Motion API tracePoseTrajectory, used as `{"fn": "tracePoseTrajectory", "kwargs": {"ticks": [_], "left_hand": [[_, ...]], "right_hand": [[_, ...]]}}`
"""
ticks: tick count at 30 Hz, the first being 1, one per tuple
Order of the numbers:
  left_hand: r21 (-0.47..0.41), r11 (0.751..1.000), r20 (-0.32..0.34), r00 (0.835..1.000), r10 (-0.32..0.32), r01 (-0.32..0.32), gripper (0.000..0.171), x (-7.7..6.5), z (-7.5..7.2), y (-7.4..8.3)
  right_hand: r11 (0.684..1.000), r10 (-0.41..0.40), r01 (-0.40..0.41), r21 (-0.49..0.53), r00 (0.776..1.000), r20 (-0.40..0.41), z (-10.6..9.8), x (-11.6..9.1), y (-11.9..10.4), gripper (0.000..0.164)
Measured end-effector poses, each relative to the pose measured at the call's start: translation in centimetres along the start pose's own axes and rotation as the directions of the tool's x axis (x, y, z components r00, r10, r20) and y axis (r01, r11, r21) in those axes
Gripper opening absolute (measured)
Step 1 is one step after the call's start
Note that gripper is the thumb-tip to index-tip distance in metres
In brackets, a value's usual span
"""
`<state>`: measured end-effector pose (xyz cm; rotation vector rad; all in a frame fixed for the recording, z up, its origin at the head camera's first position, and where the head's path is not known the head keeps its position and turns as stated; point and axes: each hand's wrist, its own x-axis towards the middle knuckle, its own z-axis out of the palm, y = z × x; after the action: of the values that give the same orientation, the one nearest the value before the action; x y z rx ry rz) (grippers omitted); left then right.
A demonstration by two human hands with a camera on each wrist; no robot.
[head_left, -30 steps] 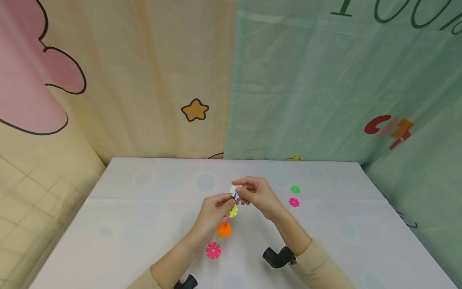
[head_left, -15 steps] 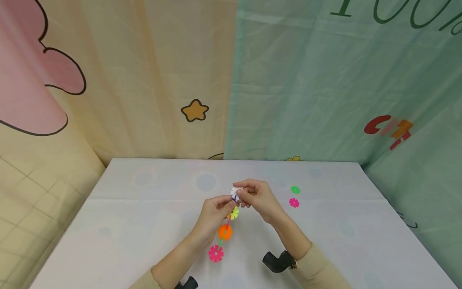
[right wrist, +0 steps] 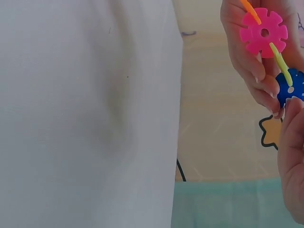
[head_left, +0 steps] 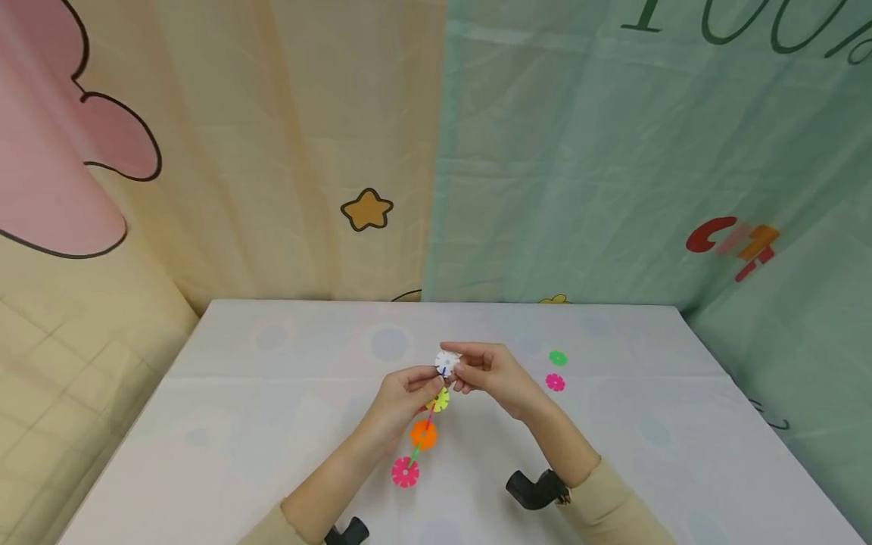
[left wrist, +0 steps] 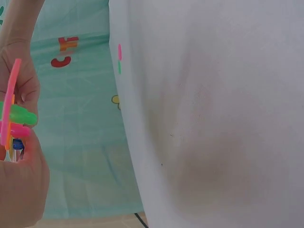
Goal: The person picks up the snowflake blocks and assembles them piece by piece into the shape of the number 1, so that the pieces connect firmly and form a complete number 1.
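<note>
My left hand (head_left: 406, 401) pinches the upper part of a linked chain of notched snowflake discs, held up over the table. From the bottom, its face-on discs are a pink disc (head_left: 405, 471), an orange disc (head_left: 424, 435) and a yellow disc (head_left: 439, 400). Discs set crosswise link them, among them a green disc (left wrist: 21, 114). A blue disc (right wrist: 290, 88) sits near the top, between the fingers of both hands. My right hand (head_left: 492, 371) pinches the right edge of a white disc (head_left: 446, 363) at the chain's upper end, index finger stretched out above.
A loose green disc (head_left: 558, 358) and a loose pink disc (head_left: 555, 382) lie on the white-covered table (head_left: 259, 454), right of my hands. Printed curtains (head_left: 545, 189) hang behind the table. A black wrist mount (head_left: 534, 490) sits on my right forearm.
My right thumb has drawn back toward the white disc's right edge, so more of its face shows. The hanging chain has swayed slightly; the left hand stays nearly in place.
</note>
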<state>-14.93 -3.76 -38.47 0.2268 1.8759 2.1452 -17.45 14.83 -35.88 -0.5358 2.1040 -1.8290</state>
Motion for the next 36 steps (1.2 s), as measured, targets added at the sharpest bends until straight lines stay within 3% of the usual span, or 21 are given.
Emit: {"fn": "tracePoseTrajectory", "kwargs": {"ticks": [12, 21, 36], "left_hand": [[-0.034, 0.999, 0.049, 0.998, -0.028, 0.029, 0.042, 0.16, -0.14, 0.10], [-0.108, 0.990, 0.000, 0.996, -0.090, 0.089, 0.036, 0.64, -0.18, 0.23], [-0.097, 0.992, 0.018, 0.997, -0.081, 0.083, 0.030, 0.78, 0.02, 0.63]], "right_hand": [[0.999, 0.033, -0.033, 0.014, 0.999, 0.016, -0.28, -0.04, 0.12, 0.040], [0.999, 0.032, -0.033, 0.018, 0.999, 0.043, -0.38, 0.10, 0.37, 0.038], [0.999, 0.037, -0.038, 0.010, 0.999, 0.025, -0.05, -0.01, 0.41, 0.039]]}}
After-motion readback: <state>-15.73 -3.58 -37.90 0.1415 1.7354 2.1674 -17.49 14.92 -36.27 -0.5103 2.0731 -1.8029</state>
